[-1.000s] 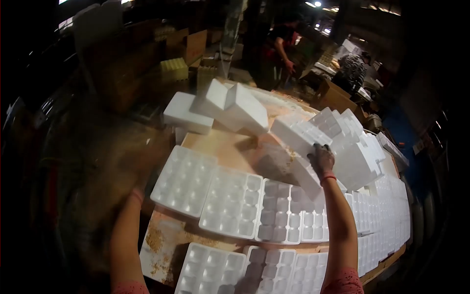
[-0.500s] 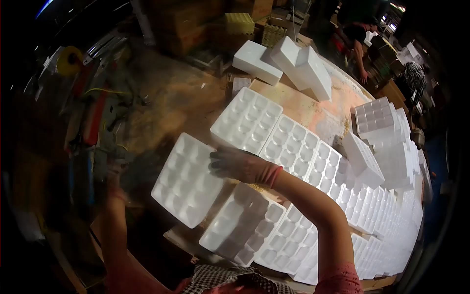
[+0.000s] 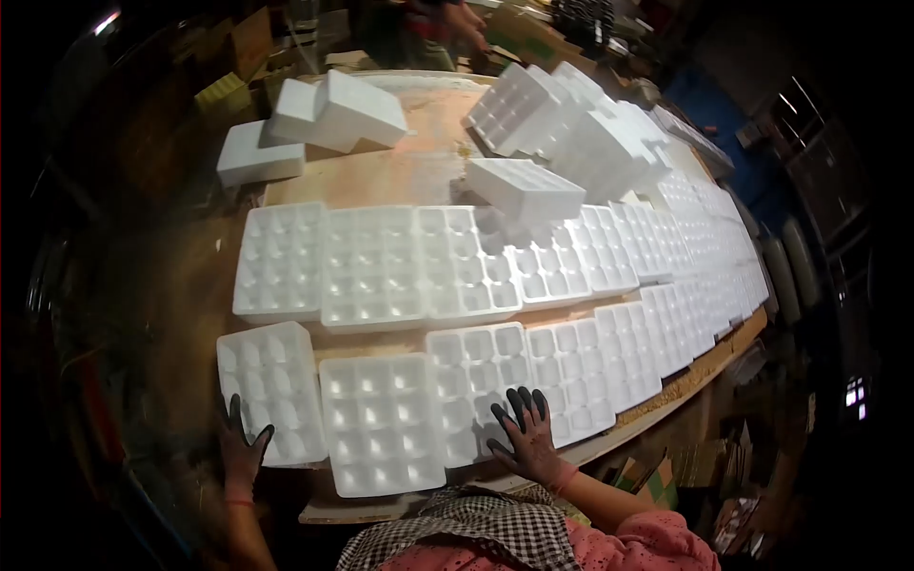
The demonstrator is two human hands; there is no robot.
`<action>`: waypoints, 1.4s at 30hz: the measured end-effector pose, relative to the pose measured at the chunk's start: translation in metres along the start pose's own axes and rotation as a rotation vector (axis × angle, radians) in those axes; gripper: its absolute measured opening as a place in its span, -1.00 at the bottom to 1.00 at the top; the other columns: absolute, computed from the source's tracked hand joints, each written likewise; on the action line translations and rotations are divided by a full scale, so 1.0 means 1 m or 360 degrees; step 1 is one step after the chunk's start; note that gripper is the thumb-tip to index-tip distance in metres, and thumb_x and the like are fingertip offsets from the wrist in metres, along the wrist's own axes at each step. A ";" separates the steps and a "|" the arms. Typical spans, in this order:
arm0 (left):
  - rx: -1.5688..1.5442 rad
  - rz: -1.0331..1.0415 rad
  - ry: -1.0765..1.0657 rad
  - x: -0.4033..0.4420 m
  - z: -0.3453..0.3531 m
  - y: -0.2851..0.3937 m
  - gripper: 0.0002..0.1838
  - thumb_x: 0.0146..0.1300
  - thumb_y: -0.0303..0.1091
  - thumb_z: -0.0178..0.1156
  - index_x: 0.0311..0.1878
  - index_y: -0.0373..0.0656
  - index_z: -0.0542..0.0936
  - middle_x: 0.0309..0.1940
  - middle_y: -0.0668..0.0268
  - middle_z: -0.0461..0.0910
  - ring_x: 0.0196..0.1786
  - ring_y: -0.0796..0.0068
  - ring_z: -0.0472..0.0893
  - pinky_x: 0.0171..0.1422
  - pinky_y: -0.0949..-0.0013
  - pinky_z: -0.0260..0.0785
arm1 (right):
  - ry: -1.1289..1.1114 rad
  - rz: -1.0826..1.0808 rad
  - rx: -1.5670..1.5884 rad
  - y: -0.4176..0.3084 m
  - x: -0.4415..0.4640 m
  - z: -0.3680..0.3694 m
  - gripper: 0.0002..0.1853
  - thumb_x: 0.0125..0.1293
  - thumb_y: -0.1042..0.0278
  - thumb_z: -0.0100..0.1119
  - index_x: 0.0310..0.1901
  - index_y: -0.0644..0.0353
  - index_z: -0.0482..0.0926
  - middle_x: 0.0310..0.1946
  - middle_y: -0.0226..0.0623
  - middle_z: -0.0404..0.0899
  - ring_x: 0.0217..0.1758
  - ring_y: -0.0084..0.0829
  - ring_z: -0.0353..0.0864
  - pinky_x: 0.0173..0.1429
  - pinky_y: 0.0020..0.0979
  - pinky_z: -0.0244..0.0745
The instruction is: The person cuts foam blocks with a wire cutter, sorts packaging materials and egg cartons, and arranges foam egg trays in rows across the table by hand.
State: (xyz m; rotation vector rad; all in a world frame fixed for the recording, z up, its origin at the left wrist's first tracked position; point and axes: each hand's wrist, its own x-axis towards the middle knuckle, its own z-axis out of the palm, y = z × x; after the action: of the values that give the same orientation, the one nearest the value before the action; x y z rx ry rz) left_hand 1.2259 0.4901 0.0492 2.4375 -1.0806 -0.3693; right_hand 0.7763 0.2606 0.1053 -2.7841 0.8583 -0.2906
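White foam trays with rows of square hollows lie in two rows on a wooden table (image 3: 433,107). My left hand (image 3: 244,440), in a dark-palmed glove, has its fingers apart at the lower left edge of the leftmost front tray (image 3: 271,381). Fingers spread, my right hand (image 3: 526,436) is over the third front tray (image 3: 479,381), near its right edge. Between the hands sits another tray (image 3: 383,419), a little nearer to me than its neighbours. Whether either hand touches a tray is unclear.
Several foam blocks (image 3: 357,109) are heaped at the back left, and a pile of trays (image 3: 590,138) stands at the back right. One tray (image 3: 526,188) lies tilted on the back row. Beyond the table a person (image 3: 443,29) is partly visible. Cardboard (image 3: 657,483) lies below right.
The tray that was by my hands at the left now lies at the front row's left end. My right hand has moved right, and both hands are nearer the table's front edge.
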 end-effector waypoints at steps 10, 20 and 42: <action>0.0754 0.0377 -0.0167 -0.070 -0.011 0.133 0.01 0.00 -0.13 0.38 0.50 -0.19 0.10 0.54 -0.09 -0.15 0.56 -0.23 -0.20 0.57 -0.26 -0.42 | 0.0481 0.0606 -0.0277 0.072 -0.084 -0.023 -0.28 0.25 0.01 0.20 0.38 0.13 0.26 0.40 0.09 0.16 0.47 0.14 0.10 0.46 0.28 -0.07; 0.0587 0.0511 0.0087 -0.054 0.007 0.146 0.02 0.04 -0.09 0.37 0.51 -0.21 0.06 0.50 -0.17 -0.11 0.53 -0.28 -0.16 0.55 -0.28 -0.41 | 0.0636 0.0456 -0.0268 0.144 -0.026 -0.063 -0.26 0.17 0.10 0.27 0.34 0.22 0.28 0.31 0.10 0.26 0.40 0.19 0.16 0.46 0.21 -0.05; 0.0186 0.1764 -0.0098 0.087 0.081 0.439 -0.11 0.07 0.14 0.30 0.38 -0.21 0.31 0.38 -0.14 0.16 0.43 -0.24 0.09 0.48 -0.29 -0.14 | 0.0616 -0.0038 -0.0719 0.324 0.338 -0.125 -0.52 0.30 0.17 0.05 0.27 -0.12 0.44 0.35 -0.25 0.33 0.41 -0.14 0.21 0.43 0.11 0.01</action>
State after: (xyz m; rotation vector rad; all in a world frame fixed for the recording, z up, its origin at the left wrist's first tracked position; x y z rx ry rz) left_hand 0.9724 0.1403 0.1927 1.5419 -2.2657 -0.0010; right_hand 0.8471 -0.2124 0.1828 -3.2132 1.0909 -0.7427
